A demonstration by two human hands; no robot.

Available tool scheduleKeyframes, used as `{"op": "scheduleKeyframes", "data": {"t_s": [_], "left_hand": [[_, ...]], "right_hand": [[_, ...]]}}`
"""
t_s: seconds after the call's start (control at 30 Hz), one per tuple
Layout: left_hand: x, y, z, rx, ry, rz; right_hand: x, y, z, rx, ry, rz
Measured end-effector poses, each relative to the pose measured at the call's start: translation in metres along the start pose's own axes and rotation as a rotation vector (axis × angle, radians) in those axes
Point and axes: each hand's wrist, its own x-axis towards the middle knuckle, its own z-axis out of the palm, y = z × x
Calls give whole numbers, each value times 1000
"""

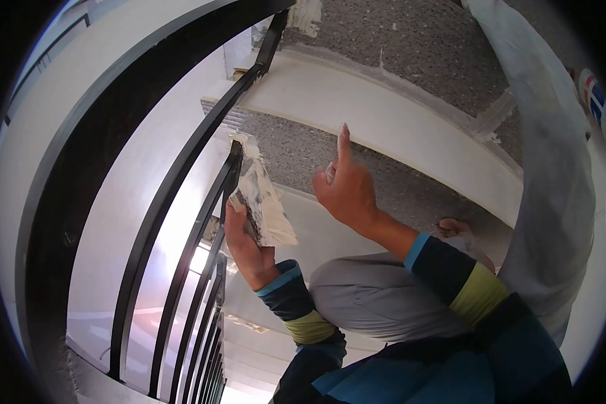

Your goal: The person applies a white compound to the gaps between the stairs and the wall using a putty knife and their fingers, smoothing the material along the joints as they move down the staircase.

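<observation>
My left hand point(244, 246) is closed around the grip of a wide putty knife point(269, 209), close beside the black stair railing. Cream-coloured putty smears cover its blade, which lies to the right of my fingers. To the right, my right hand point(350, 192) holds nothing; its index finger points away from me and the other fingers are curled. White residue marks that fingertip and the thumb. Beyond the fingertip lies a white stair riser point(384, 124), which it overlaps in this view. Speckled grey tread point(289, 145) shows between the two hands.
Black railing bars point(175, 195) run along the left, with a bright stairwell behind them. My grey-trousered knee point(377, 296) is near my forearms. Another grey trouser leg point(552, 155) stands on the right, near a white container with blue and red markings point(596, 104).
</observation>
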Motion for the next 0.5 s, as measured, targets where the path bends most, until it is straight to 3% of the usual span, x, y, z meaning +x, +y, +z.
{"op": "scheduleKeyframes", "data": {"t_s": [0.37, 0.5], "left_hand": [[-6, 4, 2, 2, 11, -6], [-6, 4, 1, -9, 37, -8]], "right_hand": [[22, -12, 20, 153, 39, 39], [24, -13, 36, 194, -60, -102]]}}
